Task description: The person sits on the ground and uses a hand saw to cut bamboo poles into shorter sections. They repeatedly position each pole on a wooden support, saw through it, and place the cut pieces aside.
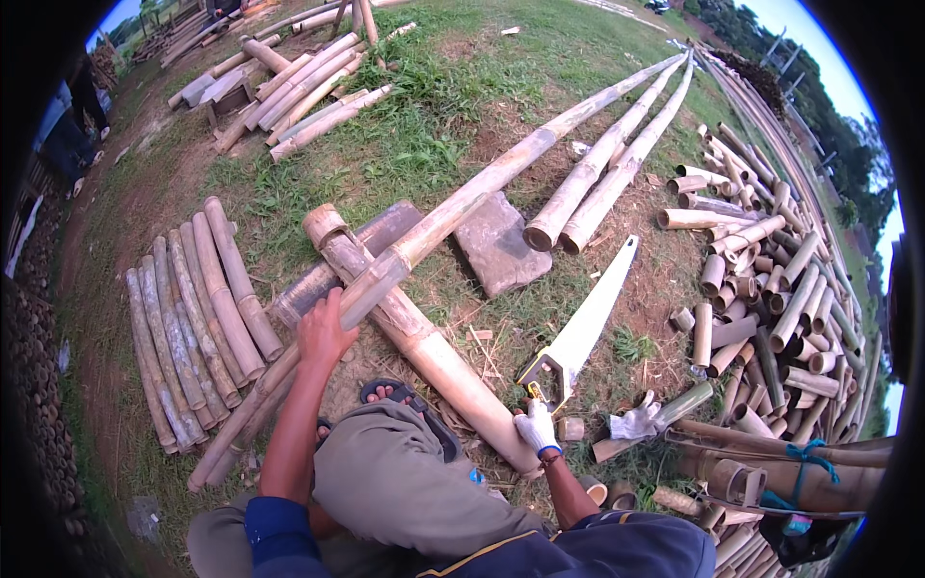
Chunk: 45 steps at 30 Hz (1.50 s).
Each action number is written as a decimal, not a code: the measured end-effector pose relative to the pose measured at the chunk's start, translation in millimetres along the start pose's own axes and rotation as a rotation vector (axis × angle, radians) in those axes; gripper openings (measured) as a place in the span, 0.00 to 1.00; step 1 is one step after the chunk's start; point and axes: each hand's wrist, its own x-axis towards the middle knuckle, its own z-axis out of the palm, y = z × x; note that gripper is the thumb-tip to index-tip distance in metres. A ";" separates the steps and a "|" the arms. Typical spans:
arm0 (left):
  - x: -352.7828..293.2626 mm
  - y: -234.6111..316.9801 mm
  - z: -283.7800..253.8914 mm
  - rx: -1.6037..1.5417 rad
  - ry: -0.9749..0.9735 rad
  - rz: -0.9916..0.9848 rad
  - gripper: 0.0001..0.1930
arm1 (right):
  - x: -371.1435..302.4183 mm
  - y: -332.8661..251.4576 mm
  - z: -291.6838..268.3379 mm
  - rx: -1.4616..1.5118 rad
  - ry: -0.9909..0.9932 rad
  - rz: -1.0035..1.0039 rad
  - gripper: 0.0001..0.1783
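Observation:
My bare left hand (326, 329) is closed over a long bamboo pole (462, 197), which runs from beside my left leg toward the far right. The pole lies across a thicker bamboo piece (434, 356), with a notched far end, on the ground. My right hand (537, 430), in a white glove, is closed by the near end of that thick piece. Its fingers pinch a small yellow and black thing (533, 391), too small to name. Just beyond them lies a handsaw (590, 323) with a pale blade and a black and yellow handle, its tip pointing away.
Cut bamboo lengths (198, 318) lie in a row at left; more are stacked far left (308, 87). A large pile of short bamboo pieces (761, 289) fills the right. Two long poles (617, 144), a flat stone (501, 246) and a white glove (634, 421) lie nearby.

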 end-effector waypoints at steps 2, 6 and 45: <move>2.8 -6.2 3.5 -0.016 0.019 0.021 0.41 | -0.7 -18.6 2.1 -0.131 0.245 -0.185 0.27; -5.7 6.0 6.0 -0.001 0.026 0.015 0.41 | -1.3 -36.1 -16.3 -0.179 0.424 -0.204 0.28; -8.4 -10.3 14.9 -0.062 0.072 0.039 0.36 | -94.4 -158.8 -203.8 0.751 0.152 -0.467 0.20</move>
